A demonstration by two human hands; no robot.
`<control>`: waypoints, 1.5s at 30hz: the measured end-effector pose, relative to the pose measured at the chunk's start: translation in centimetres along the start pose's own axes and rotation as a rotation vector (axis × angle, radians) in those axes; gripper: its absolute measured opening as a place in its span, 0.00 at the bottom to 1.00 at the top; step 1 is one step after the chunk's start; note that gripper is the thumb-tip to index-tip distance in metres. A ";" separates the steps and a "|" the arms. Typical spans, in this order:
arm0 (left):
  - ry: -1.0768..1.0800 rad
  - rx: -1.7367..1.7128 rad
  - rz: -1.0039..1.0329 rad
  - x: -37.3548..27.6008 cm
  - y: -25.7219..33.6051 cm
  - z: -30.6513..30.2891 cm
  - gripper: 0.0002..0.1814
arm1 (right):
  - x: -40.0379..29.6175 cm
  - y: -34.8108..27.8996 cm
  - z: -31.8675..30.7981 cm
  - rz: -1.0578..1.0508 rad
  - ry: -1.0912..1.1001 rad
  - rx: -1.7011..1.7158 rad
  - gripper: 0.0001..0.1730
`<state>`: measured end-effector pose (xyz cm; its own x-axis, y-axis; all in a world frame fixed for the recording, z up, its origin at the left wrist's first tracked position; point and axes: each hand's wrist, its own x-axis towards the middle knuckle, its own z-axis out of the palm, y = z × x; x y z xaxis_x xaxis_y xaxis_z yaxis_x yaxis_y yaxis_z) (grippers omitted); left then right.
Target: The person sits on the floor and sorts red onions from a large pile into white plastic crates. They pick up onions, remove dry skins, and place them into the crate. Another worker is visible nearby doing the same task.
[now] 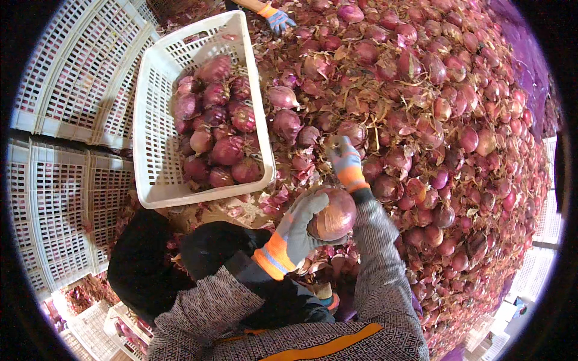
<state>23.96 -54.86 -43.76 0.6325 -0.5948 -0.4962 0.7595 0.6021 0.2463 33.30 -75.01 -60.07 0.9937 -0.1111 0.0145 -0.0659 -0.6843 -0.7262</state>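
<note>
My left hand (298, 225), in a grey work glove with an orange cuff, grips a large red onion (335, 214) above the loose skins near my knees. Farther forward, my right hand (347, 159) wears a matching glove and reaches into the pile of red onions (433, 122). Its fingers lie close to an onion (353, 131), and whether they hold anything is unclear. Left of my hands, a white plastic crate (156, 194) stands tilted in view, with several red onions (228, 150) gathered inside it.
Stacked white crates (58, 194) line the left side. At the top, another person's gloved hand (278, 20) touches the pile. Dry onion skins (277, 201) litter the ground between crate and pile. Purple sheeting (526, 67) edges the pile at the far right.
</note>
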 end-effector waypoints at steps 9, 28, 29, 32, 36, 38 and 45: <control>-0.382 -0.655 0.451 -1.8 7.9 0.2 0.47 | -5.0 1.0 4.6 0.146 -0.450 -0.700 0.51; -0.048 -0.248 0.444 -0.6 6.1 -1.9 0.16 | -9.4 2.3 2.6 0.493 -0.338 0.875 0.35; 0.102 -0.120 0.456 -0.9 5.9 -1.4 0.16 | -10.0 0.4 0.9 0.516 -0.331 1.156 0.32; 0.162 0.027 0.312 0.4 5.0 -2.6 0.16 | -13.2 -0.5 -2.5 0.429 -0.182 1.652 0.37; 0.182 0.167 0.220 0.6 4.2 -1.7 0.17 | -14.4 -4.9 -4.2 0.390 -0.222 1.469 0.44; 0.149 0.394 0.292 0.7 4.0 -2.0 0.24 | -14.0 -9.4 -6.2 0.301 -0.198 1.407 0.47; -0.051 0.485 0.434 -1.4 4.6 -0.6 0.34 | -10.5 -19.4 -9.7 -0.134 -0.082 0.538 0.61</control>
<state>26.46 -50.98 -42.45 0.8944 -0.3837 -0.2297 0.4084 0.4917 0.7690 23.26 -67.60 -39.46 0.9954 0.0231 0.0927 0.0955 -0.2221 -0.9703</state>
